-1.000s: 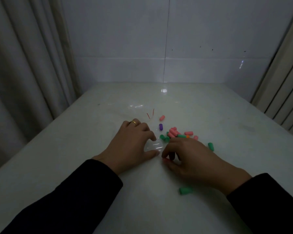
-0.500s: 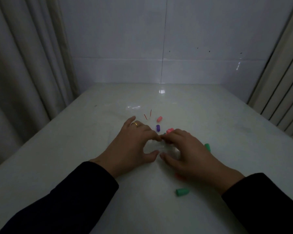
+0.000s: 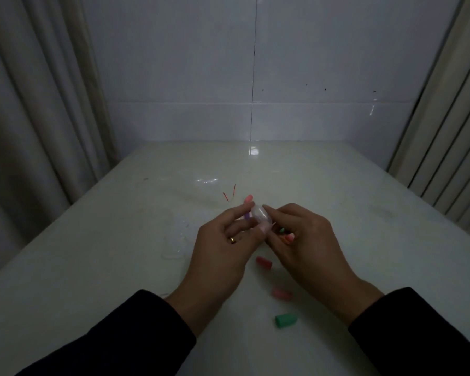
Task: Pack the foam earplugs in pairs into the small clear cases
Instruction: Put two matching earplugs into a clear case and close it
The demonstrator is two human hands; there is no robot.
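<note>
A small clear case (image 3: 261, 214) is lifted off the white table (image 3: 120, 240), pinched between my left hand (image 3: 223, 240) and my right hand (image 3: 301, 240). My right hand's curled fingers also hold coloured foam earplugs (image 3: 286, 235), green and orange-pink. On the table below my hands lie a red earplug (image 3: 263, 262), a pink earplug (image 3: 281, 293) and a green earplug (image 3: 286, 319). Another pink earplug (image 3: 248, 198) lies beyond my hands, and a purple earplug (image 3: 247, 216) shows behind my left fingers. More clear cases (image 3: 174, 245) lie faintly to the left.
Two thin red slivers (image 3: 229, 192) lie on the table past the hands. Curtains hang at the left (image 3: 38, 131) and vertical slats at the right (image 3: 445, 131). A tiled wall (image 3: 255, 77) closes the far end of the table.
Both hands rose from the table and turned palm-inward, bringing the clear case up between their fingertips. The earplug pile is now mostly hidden behind my hands.
</note>
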